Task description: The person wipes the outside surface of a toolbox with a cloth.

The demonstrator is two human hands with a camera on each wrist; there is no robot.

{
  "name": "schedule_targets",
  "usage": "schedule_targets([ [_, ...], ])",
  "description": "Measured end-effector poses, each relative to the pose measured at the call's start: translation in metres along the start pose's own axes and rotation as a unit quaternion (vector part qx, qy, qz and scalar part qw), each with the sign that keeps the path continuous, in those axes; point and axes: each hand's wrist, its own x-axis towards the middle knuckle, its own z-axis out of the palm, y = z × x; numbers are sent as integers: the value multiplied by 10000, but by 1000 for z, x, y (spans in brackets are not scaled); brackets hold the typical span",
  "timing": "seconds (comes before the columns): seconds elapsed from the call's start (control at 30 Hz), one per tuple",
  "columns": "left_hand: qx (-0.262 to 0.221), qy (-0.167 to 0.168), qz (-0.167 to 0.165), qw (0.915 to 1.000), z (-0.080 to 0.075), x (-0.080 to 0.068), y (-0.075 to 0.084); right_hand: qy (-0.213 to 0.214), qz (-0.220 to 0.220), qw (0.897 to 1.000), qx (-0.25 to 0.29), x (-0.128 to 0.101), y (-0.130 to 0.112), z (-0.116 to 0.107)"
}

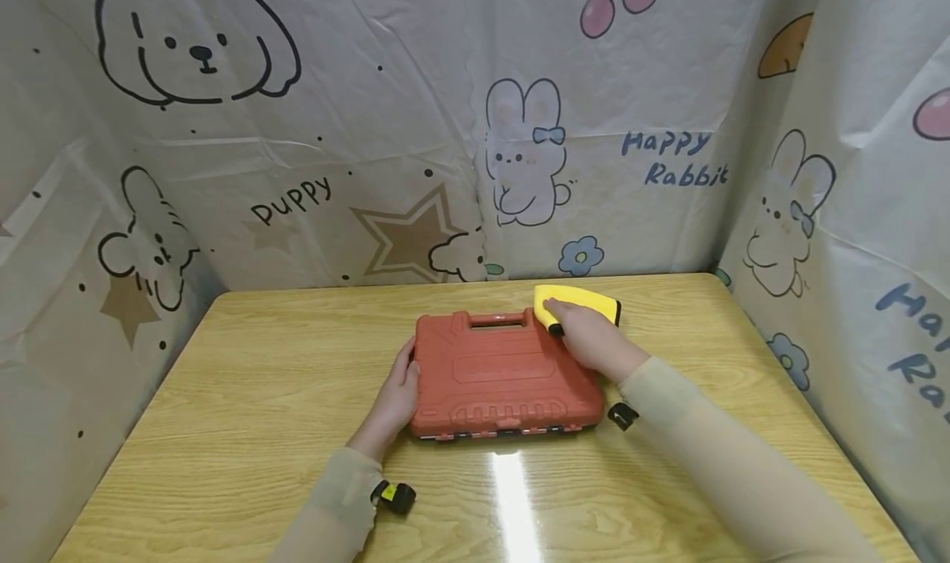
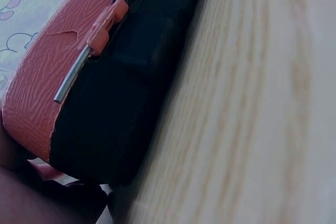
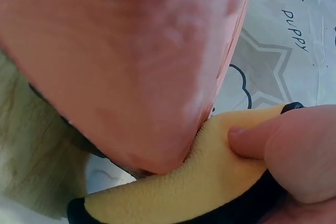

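The right hand (image 1: 586, 336) holds a yellow cloth (image 1: 586, 301) with a black edge, fingers curled over it and the thumb (image 3: 252, 139) pinching it from the side, as the right wrist view shows close up. The cloth lies under and just beyond the fingers, pressed against the far right corner of the orange case (image 1: 505, 373). In the right wrist view the cloth (image 3: 199, 182) touches the case (image 3: 131, 61) right at the fingertip end of the grip.

The left hand (image 1: 401, 390) rests against the left side of the case, thumb on the top edge and fingers along the side wall; they look only lightly bent, laid on the case rather than wrapped round it (the fingertips are hidden behind the wall). The left wrist view shows the case's orange lid (image 2: 47, 82) over its black lower half (image 2: 115, 103), with a metal hinge pin (image 2: 71, 74) at the seam, lying flat on the wooden table (image 2: 252, 119).

The case lies closed between the two hands, its handle cutout on the far side, its latches toward the person. A small black wrist device (image 1: 393, 495) sits by the left sleeve, another (image 1: 622, 415) by the right.
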Motion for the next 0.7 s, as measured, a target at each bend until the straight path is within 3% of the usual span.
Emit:
schedule_targets([
  [0.4, -108, -87, -32, 9999, 1, 2, 1, -125, 56, 9990, 433, -13, 3, 2],
  [0.7, -120, -38, -113, 9999, 2, 1, 1, -60, -354, 9991, -246, -33, 0, 7],
])
